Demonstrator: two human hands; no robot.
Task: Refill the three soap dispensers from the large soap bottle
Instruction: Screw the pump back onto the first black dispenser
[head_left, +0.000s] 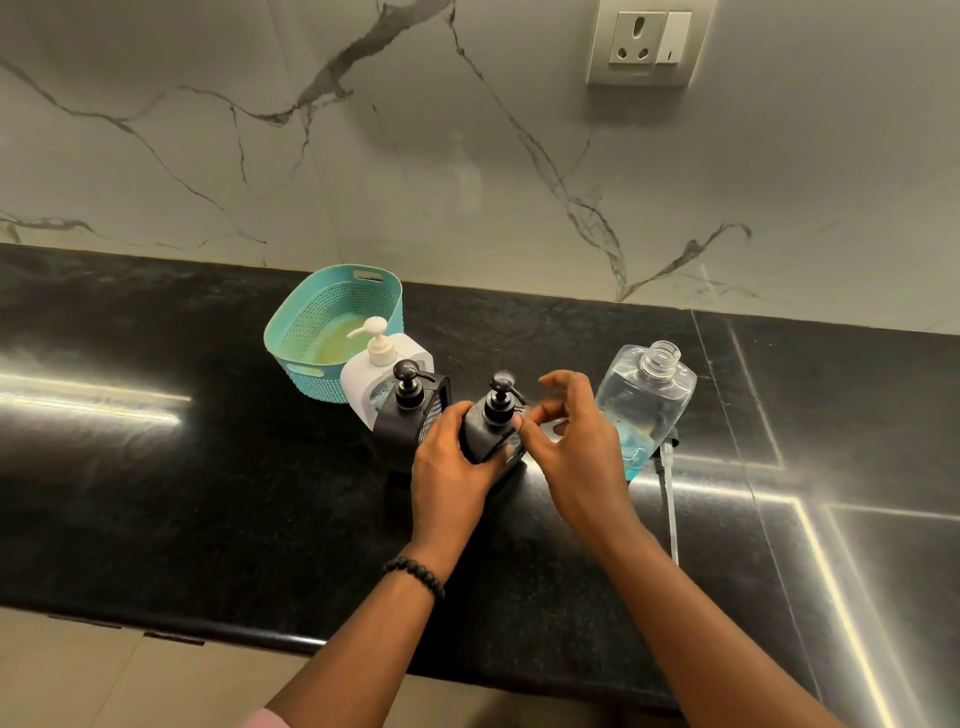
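Note:
Three dispensers stand together on the black counter (156, 467). A white dispenser (363, 379) with a cream pump is at the back. A black dispenser (400, 421) is in front of it. A second black dispenser (491, 421) stands to its right, and my left hand (452, 467) grips its body. My right hand (571, 441) is at that dispenser's pump collar, thumb and forefinger close to the nozzle side. The large clear soap bottle (644, 400) stands uncapped at the right, with a little blue soap at its bottom.
A teal perforated basket (322, 322) sits behind the dispensers near the marble wall. A loose pump with a long clear tube (670, 499) lies on the counter in front of the large bottle. A wall socket (644, 41) is up at the right.

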